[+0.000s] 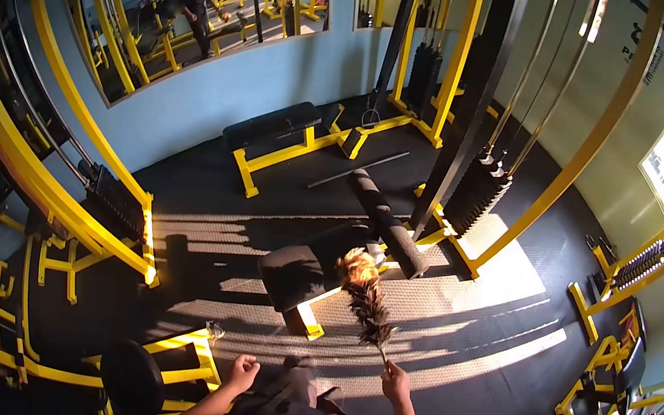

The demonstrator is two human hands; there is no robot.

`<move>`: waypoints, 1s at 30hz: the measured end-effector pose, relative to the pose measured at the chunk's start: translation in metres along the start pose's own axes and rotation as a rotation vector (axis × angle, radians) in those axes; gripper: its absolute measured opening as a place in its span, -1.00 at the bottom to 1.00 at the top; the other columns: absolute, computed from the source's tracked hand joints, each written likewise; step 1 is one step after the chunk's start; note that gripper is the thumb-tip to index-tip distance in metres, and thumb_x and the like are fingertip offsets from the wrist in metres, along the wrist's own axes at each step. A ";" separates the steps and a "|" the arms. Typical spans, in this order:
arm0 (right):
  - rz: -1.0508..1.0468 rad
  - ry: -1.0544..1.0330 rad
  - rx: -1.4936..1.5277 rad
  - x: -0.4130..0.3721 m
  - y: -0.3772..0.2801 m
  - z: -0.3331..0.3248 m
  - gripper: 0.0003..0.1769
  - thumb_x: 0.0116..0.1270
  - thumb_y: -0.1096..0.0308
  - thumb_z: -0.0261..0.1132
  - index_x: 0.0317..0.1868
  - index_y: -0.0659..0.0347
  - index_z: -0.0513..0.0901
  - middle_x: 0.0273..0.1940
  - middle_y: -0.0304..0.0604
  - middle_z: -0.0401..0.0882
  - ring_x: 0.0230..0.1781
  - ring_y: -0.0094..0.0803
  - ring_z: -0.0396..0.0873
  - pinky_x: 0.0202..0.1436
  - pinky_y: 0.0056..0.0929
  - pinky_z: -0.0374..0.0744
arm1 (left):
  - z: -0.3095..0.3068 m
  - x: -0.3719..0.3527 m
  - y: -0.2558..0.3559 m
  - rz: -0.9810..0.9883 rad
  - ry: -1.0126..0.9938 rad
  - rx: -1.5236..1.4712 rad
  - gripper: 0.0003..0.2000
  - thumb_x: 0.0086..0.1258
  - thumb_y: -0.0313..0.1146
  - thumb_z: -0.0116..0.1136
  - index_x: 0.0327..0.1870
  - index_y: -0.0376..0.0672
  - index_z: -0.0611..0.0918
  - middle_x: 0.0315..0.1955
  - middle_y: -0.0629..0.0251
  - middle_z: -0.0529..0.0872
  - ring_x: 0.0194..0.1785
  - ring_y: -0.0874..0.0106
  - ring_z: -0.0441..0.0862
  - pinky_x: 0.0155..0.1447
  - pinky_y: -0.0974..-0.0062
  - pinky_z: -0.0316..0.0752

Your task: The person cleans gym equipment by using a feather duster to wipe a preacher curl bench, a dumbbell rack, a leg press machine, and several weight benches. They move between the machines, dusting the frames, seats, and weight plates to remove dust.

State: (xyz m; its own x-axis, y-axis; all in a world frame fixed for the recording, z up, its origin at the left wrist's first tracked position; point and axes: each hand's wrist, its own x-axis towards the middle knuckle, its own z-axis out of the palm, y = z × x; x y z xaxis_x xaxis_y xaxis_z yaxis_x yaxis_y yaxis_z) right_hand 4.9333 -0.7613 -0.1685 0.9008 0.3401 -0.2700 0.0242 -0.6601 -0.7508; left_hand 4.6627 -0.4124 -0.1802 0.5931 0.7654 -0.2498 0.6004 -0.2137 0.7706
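My right hand (396, 384) is closed around the handle of a feather duster (371, 308). Dark feathers cover most of the duster, with a lighter, sunlit tip that overlaps the edge of a black padded seat (295, 277) in this view. My left hand (243, 372) hangs to the left with its fingers curled in a loose fist and nothing showing in it. Beyond the duster's tip lie the dark foam rollers (388, 220) of a yellow-framed machine.
A yellow frame with a round black pad (131, 379) stands at lower left. Behind the seat are a flat bench (271, 125), a bar (359, 169) on the floor and a weight stack (476, 195). More machines (607, 391) line the right. A wall mirror (206, 16) reflects a person.
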 end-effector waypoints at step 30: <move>0.528 -0.285 0.514 0.222 -0.019 0.184 -0.72 0.51 0.33 0.23 0.10 0.23 0.71 -0.40 -0.42 0.51 -0.38 -0.59 0.45 -0.28 -0.49 0.47 | 0.142 0.272 -0.019 -0.501 -0.045 0.003 -0.51 0.50 -0.48 -0.09 0.45 -0.32 0.29 0.28 -0.15 0.50 0.33 0.04 0.51 0.39 0.22 0.44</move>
State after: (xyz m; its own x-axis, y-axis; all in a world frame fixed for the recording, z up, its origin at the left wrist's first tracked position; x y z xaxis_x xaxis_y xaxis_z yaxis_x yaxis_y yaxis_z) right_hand 5.0527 -0.5501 -0.3246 0.5896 0.2720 -0.7605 -0.6419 -0.4137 -0.6456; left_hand 4.8890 -0.2865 -0.3464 0.2541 0.7476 -0.6136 0.8189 0.1712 0.5477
